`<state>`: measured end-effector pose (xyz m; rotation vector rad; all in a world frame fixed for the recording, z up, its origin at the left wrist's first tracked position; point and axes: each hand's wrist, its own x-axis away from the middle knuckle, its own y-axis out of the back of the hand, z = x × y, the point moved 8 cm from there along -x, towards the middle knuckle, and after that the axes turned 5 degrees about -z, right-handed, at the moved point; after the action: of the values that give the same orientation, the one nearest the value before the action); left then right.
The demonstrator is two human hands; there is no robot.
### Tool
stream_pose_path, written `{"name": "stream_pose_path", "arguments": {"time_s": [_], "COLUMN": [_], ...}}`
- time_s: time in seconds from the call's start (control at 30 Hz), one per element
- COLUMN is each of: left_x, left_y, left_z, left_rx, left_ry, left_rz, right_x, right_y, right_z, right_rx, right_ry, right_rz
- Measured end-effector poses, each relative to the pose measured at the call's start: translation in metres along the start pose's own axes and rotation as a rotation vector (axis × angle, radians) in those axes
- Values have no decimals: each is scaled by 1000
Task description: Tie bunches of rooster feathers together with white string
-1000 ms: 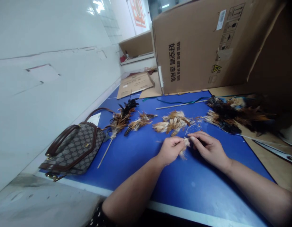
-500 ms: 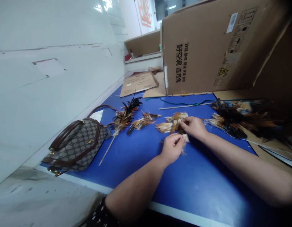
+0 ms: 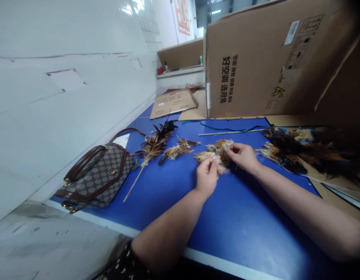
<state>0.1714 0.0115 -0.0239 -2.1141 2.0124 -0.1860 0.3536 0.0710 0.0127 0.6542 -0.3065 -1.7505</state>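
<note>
My left hand (image 3: 207, 176) is closed in a pinch on pale feathers (image 3: 222, 168) whose wispy ends stick out past the fingertips. Just right of it and farther off, my right hand (image 3: 243, 156) pinches at the edge of a cream and brown feather pile (image 3: 221, 146) on the blue table. Its fingertips lie among the feathers, so what they grip is hidden. To the left lies a smaller feather bunch (image 3: 180, 148). Beyond that a stick (image 3: 133, 183) has brown and black feathers (image 3: 158, 140) fixed around its upper part.
A patterned handbag (image 3: 101, 177) stands by the wall at left. A large cardboard box (image 3: 256, 66) rises at the back right, flattened cardboard (image 3: 174, 103) beside it. Dark feathers (image 3: 302, 147) are heaped at right. A thin rod (image 3: 226, 132) and green ribbon (image 3: 217, 127) lie behind the pile.
My left hand has shifted left and slightly away from me with the pale feathers, up against the pile. My right hand stays at the pile's right edge. The view has turned slightly.
</note>
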Motion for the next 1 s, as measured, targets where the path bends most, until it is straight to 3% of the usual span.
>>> {"name": "stream_pose_path", "arguments": {"time_s": [0.3,0.57,1.0], "left_x": [-5,-3,27], "left_y": [-4,-3,-20], "left_z": [-1,3,-3], "left_rx": [51,-13,59], "left_ry": [22,11,107], "left_rz": [49,50,49], "right_x": [33,60,114], "right_y": [13,15,53], "right_z": [17,23,-18], "right_rx": [-510,-756,-768], "right_ry": [-127,-196,-216], "right_rz": [84,128,53]}}
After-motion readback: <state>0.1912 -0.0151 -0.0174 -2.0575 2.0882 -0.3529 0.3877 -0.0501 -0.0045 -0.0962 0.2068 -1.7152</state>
